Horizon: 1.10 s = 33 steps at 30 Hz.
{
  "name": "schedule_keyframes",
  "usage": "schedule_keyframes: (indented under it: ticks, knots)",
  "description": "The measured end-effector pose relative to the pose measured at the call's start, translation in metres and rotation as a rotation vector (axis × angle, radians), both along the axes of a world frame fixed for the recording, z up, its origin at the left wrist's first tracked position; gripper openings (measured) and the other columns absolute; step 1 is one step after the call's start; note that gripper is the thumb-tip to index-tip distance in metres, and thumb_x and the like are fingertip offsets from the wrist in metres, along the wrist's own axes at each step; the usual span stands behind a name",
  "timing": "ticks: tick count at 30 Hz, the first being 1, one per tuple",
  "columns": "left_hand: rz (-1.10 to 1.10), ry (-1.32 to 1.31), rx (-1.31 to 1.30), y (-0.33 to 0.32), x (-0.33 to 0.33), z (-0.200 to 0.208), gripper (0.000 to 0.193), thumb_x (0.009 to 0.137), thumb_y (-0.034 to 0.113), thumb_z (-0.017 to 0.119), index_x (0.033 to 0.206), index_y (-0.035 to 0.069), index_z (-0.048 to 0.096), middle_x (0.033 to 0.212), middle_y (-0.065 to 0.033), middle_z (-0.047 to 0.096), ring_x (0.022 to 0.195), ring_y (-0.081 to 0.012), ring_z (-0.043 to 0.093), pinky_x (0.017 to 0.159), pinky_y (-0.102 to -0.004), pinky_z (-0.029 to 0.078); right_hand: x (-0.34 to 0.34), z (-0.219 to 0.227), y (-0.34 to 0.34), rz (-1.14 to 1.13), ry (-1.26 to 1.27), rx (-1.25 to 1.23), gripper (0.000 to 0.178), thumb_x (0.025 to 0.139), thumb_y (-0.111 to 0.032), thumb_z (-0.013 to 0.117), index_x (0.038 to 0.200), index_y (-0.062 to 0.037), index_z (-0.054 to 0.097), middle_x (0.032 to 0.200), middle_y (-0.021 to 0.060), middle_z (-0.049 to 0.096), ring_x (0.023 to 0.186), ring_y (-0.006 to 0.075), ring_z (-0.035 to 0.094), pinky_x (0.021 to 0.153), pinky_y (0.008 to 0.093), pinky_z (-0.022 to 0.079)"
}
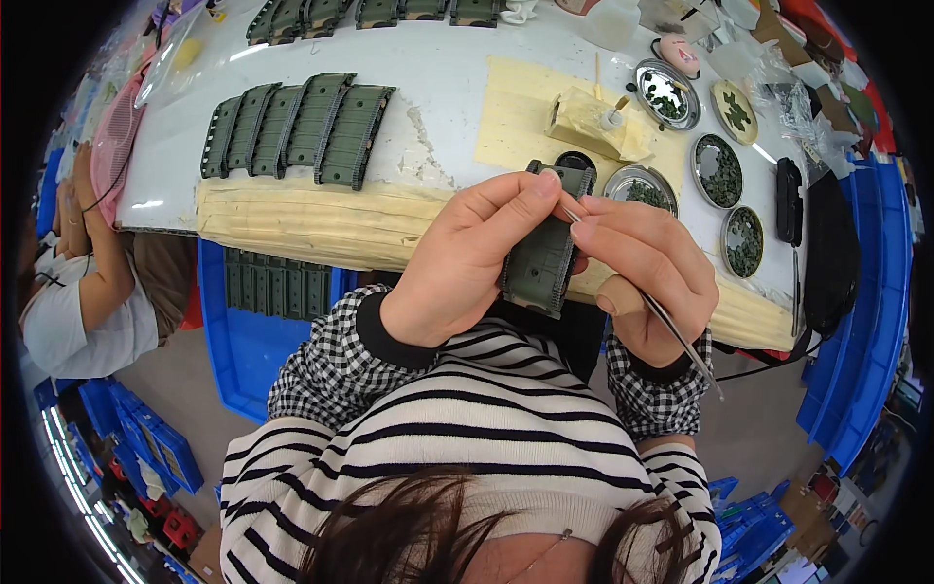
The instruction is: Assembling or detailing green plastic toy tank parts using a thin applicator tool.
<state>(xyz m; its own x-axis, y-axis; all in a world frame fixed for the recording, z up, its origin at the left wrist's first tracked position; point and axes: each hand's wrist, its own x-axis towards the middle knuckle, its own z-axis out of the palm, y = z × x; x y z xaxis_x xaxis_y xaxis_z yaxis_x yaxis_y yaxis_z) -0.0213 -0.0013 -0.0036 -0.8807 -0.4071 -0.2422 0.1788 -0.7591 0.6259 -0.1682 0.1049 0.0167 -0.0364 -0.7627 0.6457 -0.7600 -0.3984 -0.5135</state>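
My left hand (457, 258) grips a dark green, slightly curved plastic panel (537, 273) with ridged long edges, held up over the table's front edge. Its thumb and forefinger meet at the panel's upper part. In my right hand (657, 258) is a pair of metal tweezers (680, 337), their back end sticking out toward the lower right. The tips of the tweezers reach the panel beside my left thumb. Whether a small part sits between those tips is too small to tell. A tan covering wraps one finger of my right hand.
Round metal dishes (718, 171) with small green pieces stand at the right. Near them a tape-covered block (598, 122) holds a small bottle and sticks. Similar green panels (292, 131) lie at the left, behind a padded table edge (311, 224). A blue bin (229, 341) sits below; another person (92, 282) is at far left.
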Motion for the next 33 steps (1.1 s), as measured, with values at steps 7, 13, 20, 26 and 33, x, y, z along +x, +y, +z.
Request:
schedule_keyframes:
  ticks: [7, 13, 20, 26, 33]
  knots:
    - [0.049, -0.057, -0.031, 0.0024, -0.0026, -0.0011, 0.03, 0.098, 0.029, 0.054, 0.099, 0.0, 0.063, 0.087, -0.0071, 0.066, 0.073, -0.0138, 0.065, 0.065, -0.0251, 0.055, -0.0022, 0.0003, 0.0024, 0.017, 0.015, 0.032, 0.034, 0.087, -0.027, 0.061, 0.101, 0.0032, 0.067, 0.098, 0.0184, 0.067, 0.092, 0.0307, 0.067, 0.076, 0.0339, 0.052]
    - [0.063, -0.058, -0.077, 0.0031, -0.0022, 0.0, 0.03, 0.098, 0.028, 0.054, 0.097, 0.0, 0.063, 0.086, -0.0072, 0.066, 0.073, -0.0133, 0.065, 0.064, -0.0245, 0.055, -0.0019, 0.0016, 0.0029, 0.02, 0.022, 0.038, 0.033, 0.087, -0.026, 0.061, 0.101, 0.0031, 0.067, 0.098, 0.0184, 0.067, 0.092, 0.0304, 0.067, 0.077, 0.0338, 0.053]
    - [0.001, -0.009, -0.049, 0.0011, 0.0004, 0.0015, 0.026, 0.101, 0.024, 0.048, 0.098, 0.002, 0.063, 0.092, -0.0026, 0.064, 0.085, -0.0077, 0.06, 0.077, -0.0227, 0.05, -0.0009, 0.0032, 0.0037, 0.011, 0.016, 0.044, 0.031, 0.085, -0.023, 0.061, 0.102, 0.0026, 0.067, 0.099, 0.0189, 0.067, 0.091, 0.0299, 0.067, 0.077, 0.0335, 0.053]
    - [-0.004, -0.013, -0.044, 0.0011, 0.0004, 0.0016, 0.027, 0.101, 0.024, 0.048, 0.099, 0.002, 0.063, 0.093, -0.003, 0.065, 0.086, -0.008, 0.06, 0.078, -0.0227, 0.05, 0.0032, 0.0062, 0.0033, -0.024, -0.03, 0.024, 0.035, 0.067, -0.014, 0.073, 0.098, 0.0005, 0.069, 0.092, 0.0133, 0.066, 0.087, 0.0275, 0.067, 0.072, 0.0326, 0.055]
    - [0.0, -0.012, -0.055, 0.0014, 0.0011, 0.001, 0.027, 0.101, 0.025, 0.048, 0.098, 0.002, 0.063, 0.093, -0.0029, 0.065, 0.086, -0.0079, 0.06, 0.078, -0.0229, 0.05, 0.0025, 0.0068, 0.0026, -0.013, -0.015, 0.024, 0.036, 0.066, -0.015, 0.073, 0.098, 0.0002, 0.069, 0.093, 0.0131, 0.066, 0.087, 0.0275, 0.067, 0.072, 0.0328, 0.055]
